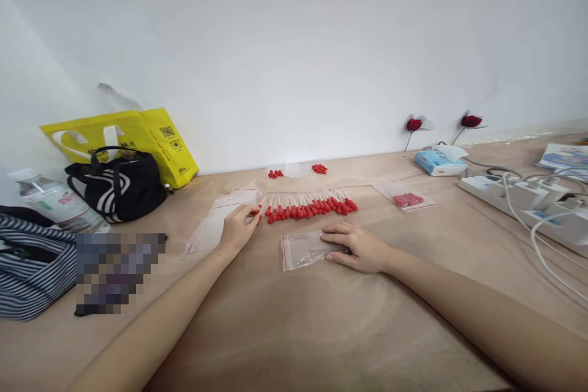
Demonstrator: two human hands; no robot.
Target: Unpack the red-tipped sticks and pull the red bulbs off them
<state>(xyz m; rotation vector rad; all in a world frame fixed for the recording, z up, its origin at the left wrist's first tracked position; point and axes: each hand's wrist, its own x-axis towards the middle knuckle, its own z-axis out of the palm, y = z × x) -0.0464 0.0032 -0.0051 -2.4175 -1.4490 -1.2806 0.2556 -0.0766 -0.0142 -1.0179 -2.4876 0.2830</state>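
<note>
My left hand point(239, 225) is closed, with thumb and fingertips pinched at a red-tipped white stick point(259, 217) at the left end of a row. Several more red-tipped sticks point(307, 205) lie side by side in that row, red ends toward me. My right hand point(358, 246) lies with fingers stretched out over the right end of a see-through zip bag point(298, 249), pressing it to the table. Under and beyond my left hand is a stack of flat zip bags point(220, 214). A zip bag with red-tipped sticks in it point(408, 198) lies to the right.
More red-tipped pieces point(320, 168) lie by the wall on a see-through bag. At left stand a yellow bag point(169, 141), a black bag point(138, 187), a water bottle point(59, 199) and a striped bag point(37, 269). A tissue pack point(438, 162) and a power strip with cables point(528, 196) are at right.
</note>
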